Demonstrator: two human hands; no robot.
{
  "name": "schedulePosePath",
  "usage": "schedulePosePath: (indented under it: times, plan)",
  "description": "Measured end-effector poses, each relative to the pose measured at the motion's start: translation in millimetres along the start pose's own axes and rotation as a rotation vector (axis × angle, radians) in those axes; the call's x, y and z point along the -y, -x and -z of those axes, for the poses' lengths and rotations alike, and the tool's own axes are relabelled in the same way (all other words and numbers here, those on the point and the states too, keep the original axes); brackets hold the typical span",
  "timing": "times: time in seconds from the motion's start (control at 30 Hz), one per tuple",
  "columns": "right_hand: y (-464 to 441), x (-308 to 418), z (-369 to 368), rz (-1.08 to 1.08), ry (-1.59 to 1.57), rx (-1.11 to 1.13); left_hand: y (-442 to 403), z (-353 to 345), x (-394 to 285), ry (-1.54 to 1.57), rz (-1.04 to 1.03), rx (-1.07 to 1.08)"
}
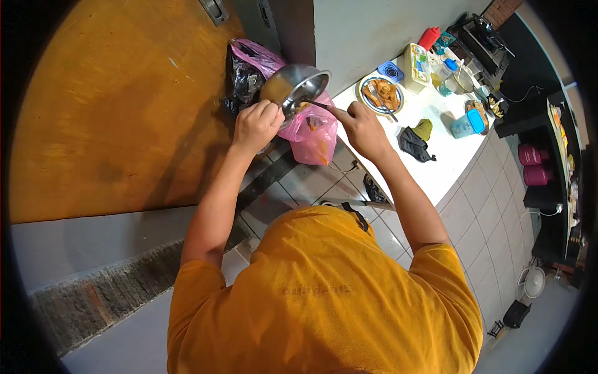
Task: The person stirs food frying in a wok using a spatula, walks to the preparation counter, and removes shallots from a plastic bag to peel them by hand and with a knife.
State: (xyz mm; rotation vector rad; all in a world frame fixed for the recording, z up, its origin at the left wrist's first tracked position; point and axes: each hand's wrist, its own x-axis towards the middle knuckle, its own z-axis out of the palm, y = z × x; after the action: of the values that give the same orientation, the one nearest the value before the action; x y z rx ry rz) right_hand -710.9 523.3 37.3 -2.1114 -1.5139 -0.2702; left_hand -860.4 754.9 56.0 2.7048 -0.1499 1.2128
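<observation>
My left hand (256,126) is closed on the rim of a shiny metal bowl (280,86), which is tilted over a pink plastic bag (313,138). The bag hangs beside the table and has orange-brown matter inside. In my right hand (366,129) is a thin dark utensil (319,105) whose tip reaches into the mouth of the bowl. What kind of utensil it is, I cannot make out. Some yellowish food scraps show near the bowl's lower edge.
A black bag with pink plastic (246,78) hangs behind the bowl by the wooden door (112,112). The white table (430,171) holds a plate of food (384,93), dark cloth (414,144), a plastic tub (416,65) and a blue-lidded container (467,124).
</observation>
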Motion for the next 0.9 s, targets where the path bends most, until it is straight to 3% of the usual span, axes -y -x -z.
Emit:
schedulePosePath:
  times: [0.27, 0.47, 0.9]
  plan:
    - [-10.2, 6.6, -4.9, -0.031, -0.011, -0.163, 1.1, -1.5, -1.0, -0.025, -0.002, 0.002]
    - [-17.0, 15.4, -25.3, -0.026, -0.126, -0.260, 5.4, -0.7, 9.7, 0.220, 0.321, -0.101]
    - [5.3, 6.8, -23.3, -0.043, -0.140, -0.207, 10.9, -11.3, 13.1, 0.180, 0.319, -0.191]
